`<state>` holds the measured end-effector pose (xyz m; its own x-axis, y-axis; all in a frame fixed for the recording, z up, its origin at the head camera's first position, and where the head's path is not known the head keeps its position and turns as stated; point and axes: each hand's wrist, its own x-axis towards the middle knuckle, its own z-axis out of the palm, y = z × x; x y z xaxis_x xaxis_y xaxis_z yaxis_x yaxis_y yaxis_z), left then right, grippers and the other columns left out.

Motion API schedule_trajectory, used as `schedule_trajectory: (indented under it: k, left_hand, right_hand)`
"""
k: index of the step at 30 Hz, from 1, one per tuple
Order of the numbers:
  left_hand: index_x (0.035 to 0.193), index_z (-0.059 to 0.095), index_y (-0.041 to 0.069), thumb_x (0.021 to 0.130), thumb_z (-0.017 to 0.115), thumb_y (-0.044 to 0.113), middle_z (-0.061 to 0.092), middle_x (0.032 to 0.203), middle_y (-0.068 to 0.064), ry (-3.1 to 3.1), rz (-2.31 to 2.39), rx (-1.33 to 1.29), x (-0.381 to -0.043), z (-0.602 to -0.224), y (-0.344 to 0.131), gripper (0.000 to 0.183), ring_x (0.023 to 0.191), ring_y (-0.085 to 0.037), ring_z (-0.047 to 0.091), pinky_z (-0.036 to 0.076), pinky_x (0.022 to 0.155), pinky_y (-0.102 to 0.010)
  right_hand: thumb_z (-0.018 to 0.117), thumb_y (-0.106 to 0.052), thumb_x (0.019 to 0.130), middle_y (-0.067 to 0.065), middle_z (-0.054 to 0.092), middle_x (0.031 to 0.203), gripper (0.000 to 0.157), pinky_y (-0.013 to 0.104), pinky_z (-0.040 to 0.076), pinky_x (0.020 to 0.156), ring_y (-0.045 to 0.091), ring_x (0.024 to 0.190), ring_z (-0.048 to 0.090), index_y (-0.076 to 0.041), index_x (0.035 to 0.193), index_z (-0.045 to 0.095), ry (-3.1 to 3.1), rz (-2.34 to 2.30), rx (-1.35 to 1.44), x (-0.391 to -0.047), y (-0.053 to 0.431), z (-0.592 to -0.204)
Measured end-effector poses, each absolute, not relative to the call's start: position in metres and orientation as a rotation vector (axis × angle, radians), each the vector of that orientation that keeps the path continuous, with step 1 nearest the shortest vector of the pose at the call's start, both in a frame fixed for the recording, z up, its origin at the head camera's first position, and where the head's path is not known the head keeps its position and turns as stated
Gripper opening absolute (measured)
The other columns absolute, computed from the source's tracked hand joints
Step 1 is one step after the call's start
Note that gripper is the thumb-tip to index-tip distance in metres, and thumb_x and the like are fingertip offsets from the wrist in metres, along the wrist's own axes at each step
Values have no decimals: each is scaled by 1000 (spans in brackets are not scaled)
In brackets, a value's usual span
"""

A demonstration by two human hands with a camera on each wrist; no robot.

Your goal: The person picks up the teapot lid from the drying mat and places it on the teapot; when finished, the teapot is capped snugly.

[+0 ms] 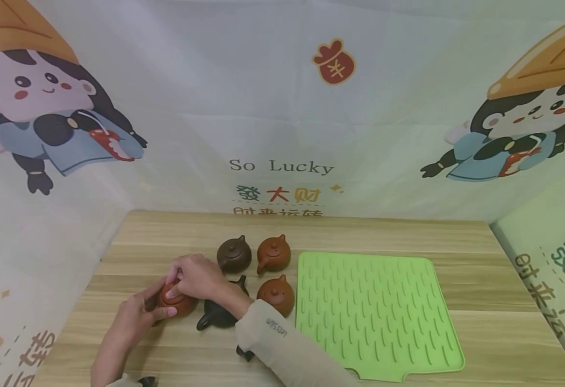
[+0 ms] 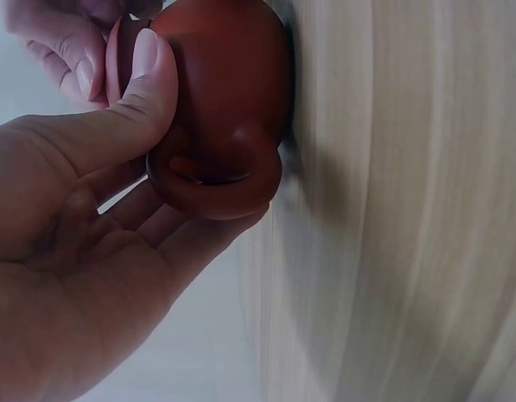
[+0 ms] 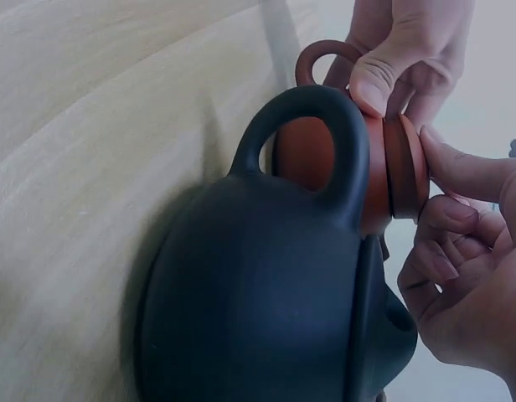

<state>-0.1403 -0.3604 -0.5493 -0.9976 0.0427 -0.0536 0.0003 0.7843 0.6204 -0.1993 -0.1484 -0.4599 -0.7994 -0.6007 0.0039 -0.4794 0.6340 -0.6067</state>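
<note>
A reddish-brown clay teapot (image 1: 185,306) stands upright on the left part of the wooden table. My left hand (image 1: 134,316) grips its body from the left, thumb near the rim and fingers behind the looped handle (image 2: 220,197). From above, my right hand (image 1: 199,277) pinches the teapot's round lid (image 3: 415,163) at the mouth; the knob is hidden by fingers. In the right wrist view the lid's inner ring shows between lid and pot. Right beside this pot is a black teapot (image 1: 218,313), partly under my right forearm; its handle rises large in the right wrist view.
Behind the black pot sits a dark brown teapot (image 1: 234,255). Two orange-brown teapots, one at the back (image 1: 273,256) and one nearer (image 1: 282,294), stand left of a green ridged mat (image 1: 369,306). A printed cloth (image 1: 282,123) encloses the table's back and sides.
</note>
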Motion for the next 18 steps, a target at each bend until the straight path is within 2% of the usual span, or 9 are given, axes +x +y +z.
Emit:
schedule_trajectory:
  k: [3, 4, 5, 12, 15, 18]
  left_hand:
    - [163, 55, 14, 87, 93, 44, 61, 146, -36, 2918, 996, 49, -149, -571, -372, 90, 137, -59, 58, 53, 106, -68]
    - [163, 53, 11, 88, 91, 46, 59, 148, -36, 2896, 1002, 61, -150, -570, -372, 91, 139, -61, 55, 49, 107, -74]
    - [163, 52, 9, 89, 91, 46, 59, 149, -36, 2888, 999, 61, -151, -568, -370, 92, 139, -61, 55, 47, 108, -76]
    - [164, 43, -3, 94, 88, 33, 45, 155, -43, 2779, 981, 13, -137, -513, -338, 90, 144, -67, 44, 41, 112, -80]
    - [162, 50, 1, 91, 90, 34, 51, 152, -42, 2835, 943, -26, -133, -508, -334, 88, 142, -65, 49, 47, 108, -75]
    - [162, 50, 2, 92, 90, 35, 51, 152, -42, 2842, 937, -24, -131, -509, -338, 88, 141, -66, 49, 47, 108, -76]
  right_hand:
    - [96, -30, 87, -14, 80, 104, 16, 9, 42, 71, -5, 88, 63, -24, 96, 85, 2676, -892, -860, -199, -149, -460]
    - [96, -29, 87, -14, 80, 104, 15, 9, 42, 71, -4, 88, 63, -24, 96, 85, 2682, -893, -852, -198, -149, -461]
    - [96, -29, 88, -14, 80, 104, 15, 9, 42, 72, -4, 88, 63, -24, 97, 85, 2686, -895, -847, -198, -149, -461]
    - [96, -29, 88, -15, 73, 92, 17, 9, 41, 70, -4, 81, 57, -23, 97, 83, 2697, -905, -801, -195, -149, -469]
    - [94, -27, 90, -14, 68, 88, 18, 9, 41, 69, -4, 79, 54, -21, 101, 82, 2678, -914, -834, -193, -149, -471]
    - [91, -28, 93, -12, 64, 90, 26, 8, 41, 70, -4, 81, 53, -18, 114, 80, 2638, -922, -937, -190, -140, -468]
